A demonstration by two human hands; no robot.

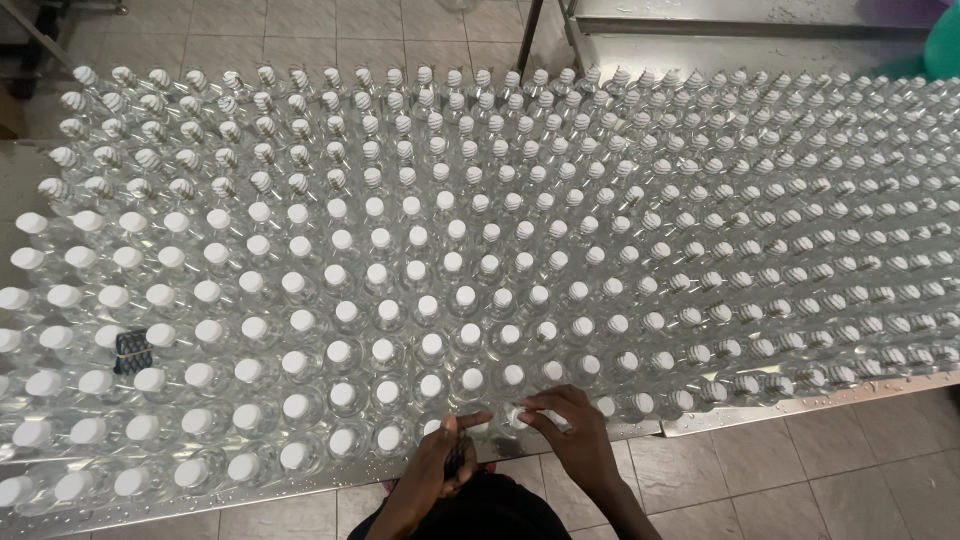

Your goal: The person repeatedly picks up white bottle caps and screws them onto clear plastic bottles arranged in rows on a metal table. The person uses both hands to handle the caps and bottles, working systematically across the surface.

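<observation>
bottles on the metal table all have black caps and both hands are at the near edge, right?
Not quite. The caps are white, not black, as the head view shows. The rest holds: clear bottles cover the metal table, and the left hand and right hand are at its near edge.

bottles [480, 230]: standing in packed rows on the table [800, 405], covering it left to right
hands: both reaching over the near table edge, at centre
left hand [445, 455]: sitting just left of the right hand [570, 430], fingertips nearly meeting
front-row bottle [512, 415]: standing between the two hands, right fingers touching its cap
small dark object [132, 350]: lying among the bottles, far left
floor [800, 480]: showing before and behind the table
</observation>
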